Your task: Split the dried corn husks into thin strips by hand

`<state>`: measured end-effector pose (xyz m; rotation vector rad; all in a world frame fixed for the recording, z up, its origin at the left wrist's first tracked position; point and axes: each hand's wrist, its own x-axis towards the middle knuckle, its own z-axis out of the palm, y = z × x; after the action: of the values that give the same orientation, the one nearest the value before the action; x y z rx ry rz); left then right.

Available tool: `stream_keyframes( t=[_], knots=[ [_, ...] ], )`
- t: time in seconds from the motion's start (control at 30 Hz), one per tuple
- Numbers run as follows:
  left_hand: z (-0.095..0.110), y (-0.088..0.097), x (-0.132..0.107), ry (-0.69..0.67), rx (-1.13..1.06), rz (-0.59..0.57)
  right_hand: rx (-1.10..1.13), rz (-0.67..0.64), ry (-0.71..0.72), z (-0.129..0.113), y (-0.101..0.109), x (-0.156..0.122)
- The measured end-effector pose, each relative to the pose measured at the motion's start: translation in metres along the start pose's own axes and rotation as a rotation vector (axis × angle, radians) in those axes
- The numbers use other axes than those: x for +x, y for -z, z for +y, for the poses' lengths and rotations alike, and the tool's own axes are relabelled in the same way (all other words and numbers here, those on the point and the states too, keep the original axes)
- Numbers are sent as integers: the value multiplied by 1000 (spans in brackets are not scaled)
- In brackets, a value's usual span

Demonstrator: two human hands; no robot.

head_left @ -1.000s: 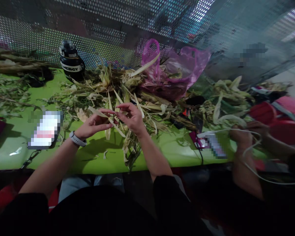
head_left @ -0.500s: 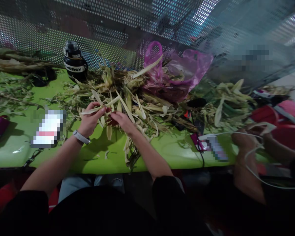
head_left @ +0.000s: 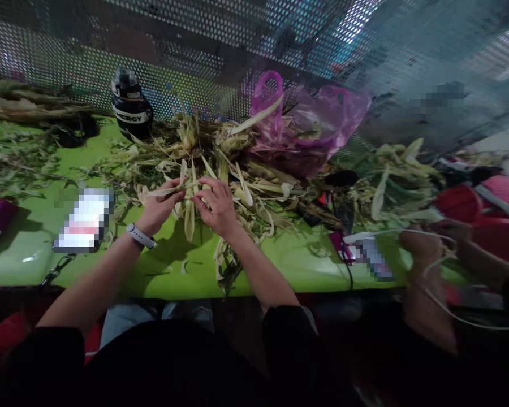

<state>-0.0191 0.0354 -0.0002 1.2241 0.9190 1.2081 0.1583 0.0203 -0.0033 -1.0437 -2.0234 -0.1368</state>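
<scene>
My left hand (head_left: 158,208), with a white watch on the wrist, pinches pale dry corn husk strips (head_left: 189,195) above the green table (head_left: 165,271). My right hand (head_left: 218,208) is closed on the same bunch of strips from the right, its fingers curled over them. The strips stick up and hang down between the two hands. Right behind my hands lies a big pile of dry husks and stalks (head_left: 233,164).
A black bottle (head_left: 129,108) stands at the back by a perforated metal wall. A pink plastic bag (head_left: 309,127) holds husks. A phone (head_left: 83,220) lies at the left. At the right, another person's hands (head_left: 424,243) hold a white cable near red items (head_left: 483,209).
My hands dropped from a raised position toward the pile, and my right hand's fingers have closed over the strips. The person at the right shifted the cable slightly.
</scene>
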Motion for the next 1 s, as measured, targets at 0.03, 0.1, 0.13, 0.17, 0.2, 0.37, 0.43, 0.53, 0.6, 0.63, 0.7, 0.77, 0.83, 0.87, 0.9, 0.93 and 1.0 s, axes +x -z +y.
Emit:
stream_keyframes(
  t=[0.03, 0.1, 0.13, 0.17, 0.2, 0.37, 0.43, 0.53, 0.6, 0.63, 0.7, 0.77, 0.83, 0.87, 0.9, 0.93, 1.0],
  knots=[
    [-1, 0, 0, 17, -38, -6, -18, -13, 41, 1, 0, 1],
    [-3, 0, 0, 55, -119, -2, -33, -56, 120, 2, -1, 1],
    [-5, 0, 1, 70, -153, 2, -38, -81, 154, 2, -2, 1],
    [-6, 0, 1, 83, -180, 4, -43, -107, 183, 2, -3, 1],
    [-7, 1, 1, 98, -202, 3, -47, -128, 207, 2, -4, 0],
    [-10, 4, 4, 163, -250, 5, -48, -122, 203, 0, -6, -2],
    [-10, 5, 5, 148, -234, -6, -36, -106, 187, 1, -5, -2],
    [-6, 7, 5, 92, -245, -65, -2, -61, 123, 7, -3, 0],
    [-2, 8, 3, 63, -272, -139, 14, 13, 36, 14, 0, 1],
    [0, 10, 2, 58, -278, -188, 18, 55, -6, 19, 2, 2],
    [5, 12, -1, 70, -281, -307, 23, 135, -67, 27, 5, 3],
    [9, 13, -4, 96, -279, -411, 27, 194, -86, 33, 8, 4],
    [12, 14, -6, 125, -279, -457, 43, 221, -74, 35, 10, 4],
    [13, 13, -7, 133, -278, -455, 55, 226, -63, 35, 10, 4],
    [14, 13, -7, 133, -278, -444, 67, 226, -52, 34, 10, 5],
    [14, 12, -7, 130, -281, -432, 78, 224, -46, 33, 10, 5],
    [13, 11, -6, 124, -305, -423, 90, 221, -52, 31, 10, 5]
  ],
)
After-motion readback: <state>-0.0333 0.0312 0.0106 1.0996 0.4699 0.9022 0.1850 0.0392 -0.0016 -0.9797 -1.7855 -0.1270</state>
